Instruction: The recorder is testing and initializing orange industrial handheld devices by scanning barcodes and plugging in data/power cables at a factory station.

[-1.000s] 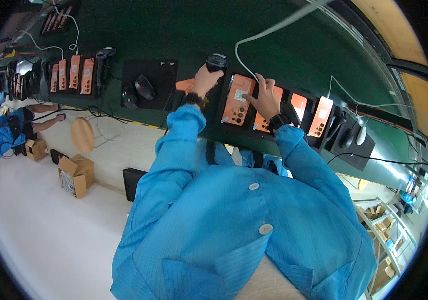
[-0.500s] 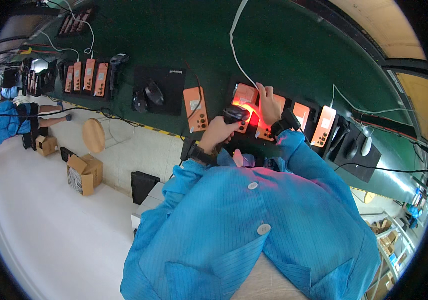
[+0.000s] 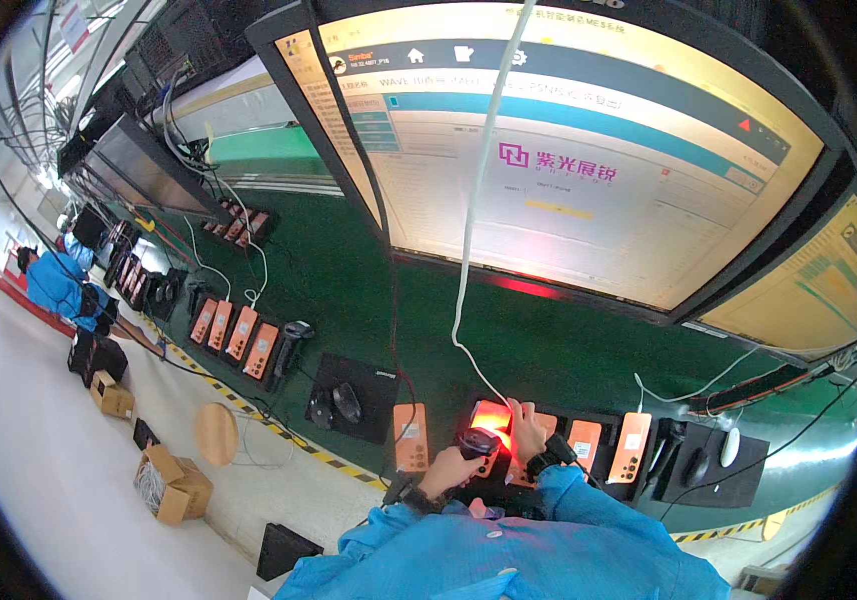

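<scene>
My left hand (image 3: 446, 473) is wrapped round a black handheld barcode scanner (image 3: 479, 442). Its red light falls on an orange smartphone (image 3: 490, 414) lying beneath it, back side up. Just right of that phone, my right hand (image 3: 528, 432) has its fingers bent at the lower end of a white cable (image 3: 464, 315); the fingertips are small and partly hidden. Under and beside the right hand lies another orange phone (image 3: 547, 423), partly covered. To the left, one more orange phone (image 3: 411, 438) lies apart; further right are orange phones (image 3: 584, 440) on dark holders.
A large lit monitor (image 3: 569, 180) stands behind the green bench (image 3: 539, 330). Mice on a black mat (image 3: 354, 395) are at left, another scanner (image 3: 666, 450) at right. Cardboard boxes (image 3: 184, 490) and a round stool (image 3: 217, 434) stand on the floor; a person (image 3: 64, 290) is far left.
The view has tilted up, bringing the monitor in and placing the hands lower. The left hand keeps the scanner over the red-lit phone; the right hand stays beside it.
</scene>
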Available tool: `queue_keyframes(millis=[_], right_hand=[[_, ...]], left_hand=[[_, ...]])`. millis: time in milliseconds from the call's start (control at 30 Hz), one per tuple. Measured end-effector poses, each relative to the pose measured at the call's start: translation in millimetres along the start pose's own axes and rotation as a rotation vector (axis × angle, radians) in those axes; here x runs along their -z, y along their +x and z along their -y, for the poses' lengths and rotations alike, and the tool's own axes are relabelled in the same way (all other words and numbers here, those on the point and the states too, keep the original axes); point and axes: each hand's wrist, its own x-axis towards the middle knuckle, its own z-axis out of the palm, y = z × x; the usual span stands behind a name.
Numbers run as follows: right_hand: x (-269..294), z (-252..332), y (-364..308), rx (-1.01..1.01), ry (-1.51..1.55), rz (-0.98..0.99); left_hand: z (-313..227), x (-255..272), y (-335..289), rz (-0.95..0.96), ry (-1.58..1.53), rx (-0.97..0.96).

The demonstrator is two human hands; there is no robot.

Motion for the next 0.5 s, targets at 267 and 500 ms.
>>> queue_keyframes(millis=[267,500], right_hand=[[20.9,6.6,-3.8,-0.067,0.117,0.052],[-18.3,-21.6,-39.6,-0.013,0.296,-0.261]], left_hand=[[6.0,2.6,10.2,0.081,0.001,0.047],[21.5,54.4,73.6,-0.317,0.037,-0.349]])
